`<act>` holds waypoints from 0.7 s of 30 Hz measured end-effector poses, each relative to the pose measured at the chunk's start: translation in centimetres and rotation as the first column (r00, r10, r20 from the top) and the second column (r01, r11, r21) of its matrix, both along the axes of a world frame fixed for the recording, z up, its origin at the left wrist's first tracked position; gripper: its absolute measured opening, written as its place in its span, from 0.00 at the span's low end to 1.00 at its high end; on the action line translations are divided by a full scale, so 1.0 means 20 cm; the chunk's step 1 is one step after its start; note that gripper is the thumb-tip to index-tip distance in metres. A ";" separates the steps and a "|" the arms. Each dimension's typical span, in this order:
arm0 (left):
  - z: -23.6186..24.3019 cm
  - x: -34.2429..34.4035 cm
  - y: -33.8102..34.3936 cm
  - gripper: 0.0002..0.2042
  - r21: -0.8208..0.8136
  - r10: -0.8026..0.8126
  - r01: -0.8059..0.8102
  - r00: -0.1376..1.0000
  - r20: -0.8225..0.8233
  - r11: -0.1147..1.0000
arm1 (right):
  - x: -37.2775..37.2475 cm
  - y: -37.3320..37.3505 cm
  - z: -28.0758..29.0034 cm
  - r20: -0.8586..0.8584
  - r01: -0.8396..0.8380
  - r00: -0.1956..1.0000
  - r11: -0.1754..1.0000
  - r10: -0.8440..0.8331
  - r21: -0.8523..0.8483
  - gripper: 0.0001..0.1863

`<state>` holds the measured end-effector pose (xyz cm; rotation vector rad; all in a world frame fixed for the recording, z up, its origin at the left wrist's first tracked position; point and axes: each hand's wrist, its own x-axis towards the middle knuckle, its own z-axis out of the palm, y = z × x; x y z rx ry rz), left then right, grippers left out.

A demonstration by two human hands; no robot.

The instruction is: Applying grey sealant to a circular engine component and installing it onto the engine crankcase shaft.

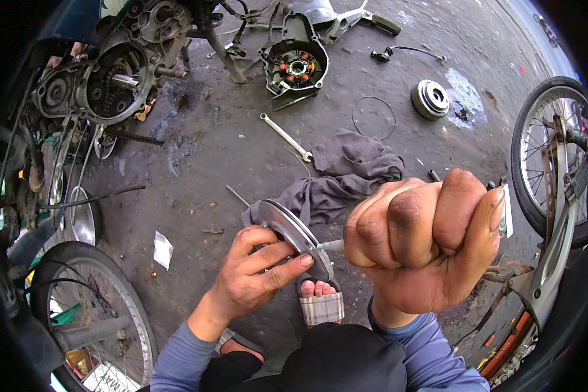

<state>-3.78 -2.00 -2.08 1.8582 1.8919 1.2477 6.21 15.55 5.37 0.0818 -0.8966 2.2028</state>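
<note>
The ground point(196, 166) gives passage left of the left hand point(251, 268), past a white scrap point(163, 250); ahead, grey cloth point(349, 173) and wrench point(283, 135) obstruct; left tyre point(119, 274) and right tyre point(519, 163) crowd its sides.

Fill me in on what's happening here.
A person's left hand holds a round metal part tilted on edge. Their right hand is closed in a fist, with a short pale rod showing between it and that part. Beyond the hands, a grey cloth lies crumpled on the ground near a wrench. At upper left stands an engine with its side open.
</note>
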 end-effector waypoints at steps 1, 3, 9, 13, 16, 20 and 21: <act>0.00 0.00 0.00 0.21 0.001 -0.004 0.004 1.000 -0.004 1.000 | 0.02 0.00 0.00 0.008 -0.007 1.000 1.000 0.007 0.019 0.25; -0.01 -0.01 -0.02 0.22 -0.004 -0.004 0.004 1.000 -0.024 1.000 | 0.03 -0.01 -0.01 0.014 -0.026 1.000 0.999 0.026 0.031 0.25; -0.01 -0.03 -0.03 0.22 -0.021 -0.036 0.035 0.998 -0.061 0.999 | 0.01 -0.02 -0.02 0.011 -0.041 0.999 0.999 0.041 -0.001 0.25; -0.01 -0.02 -0.02 0.19 -0.020 -0.054 0.053 0.995 -0.079 0.998 | 0.01 -0.01 0.00 0.022 -0.028 0.999 1.000 0.028 0.011 0.25; -0.01 -0.04 -0.04 0.19 -0.020 -0.029 0.027 0.993 -0.113 0.999 | 0.07 -0.05 -0.01 0.053 -0.061 0.996 0.992 0.067 -0.109 0.28; -0.01 -0.04 -0.04 0.17 -0.034 -0.025 0.021 0.993 -0.116 0.999 | 0.01 -0.03 -0.03 0.041 -0.041 0.998 0.999 0.040 0.021 0.26; 0.00 -0.04 -0.03 0.16 -0.044 -0.054 0.048 0.989 -0.138 0.998 | 0.00 -0.02 -0.02 0.043 -0.037 0.998 0.999 0.036 0.022 0.26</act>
